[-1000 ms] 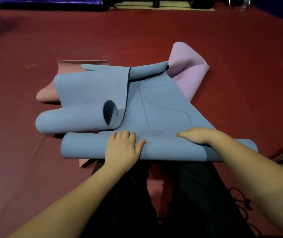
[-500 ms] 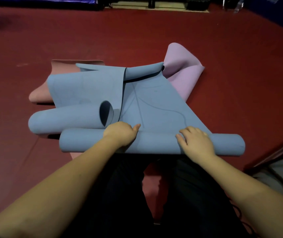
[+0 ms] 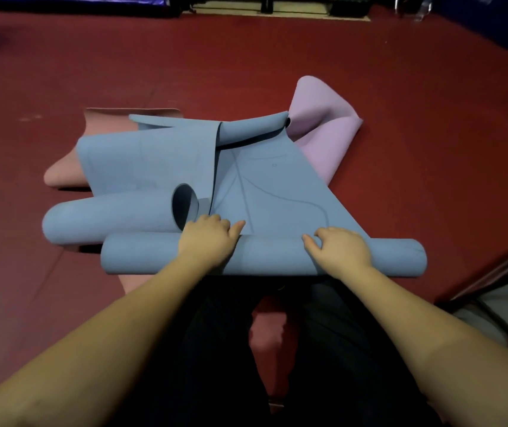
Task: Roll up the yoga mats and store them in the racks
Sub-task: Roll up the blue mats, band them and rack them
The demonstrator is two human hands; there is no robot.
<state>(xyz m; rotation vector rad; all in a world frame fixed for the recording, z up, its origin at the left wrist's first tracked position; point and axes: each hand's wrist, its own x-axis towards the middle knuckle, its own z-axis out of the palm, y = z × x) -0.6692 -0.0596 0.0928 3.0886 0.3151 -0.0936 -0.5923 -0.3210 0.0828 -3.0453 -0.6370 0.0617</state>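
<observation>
1. Left hand (image 3: 208,238) and right hand (image 3: 340,249), fingers curled, grip the partly rolled blue mat (image 3: 265,257), frame centre.
2. Remaining: pink mat (image 3: 64,174), lilac mat (image 3: 323,127), second blue mat (image 3: 123,217); nothing racked.

Pink mat (image 3: 64,175) mostly under blue mats; rack (image 3: 499,291) cut by right edge.

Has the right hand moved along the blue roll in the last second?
Yes. The right hand has drawn back onto the top of the blue roll, away from the flat sheet and the purple mat.
</observation>
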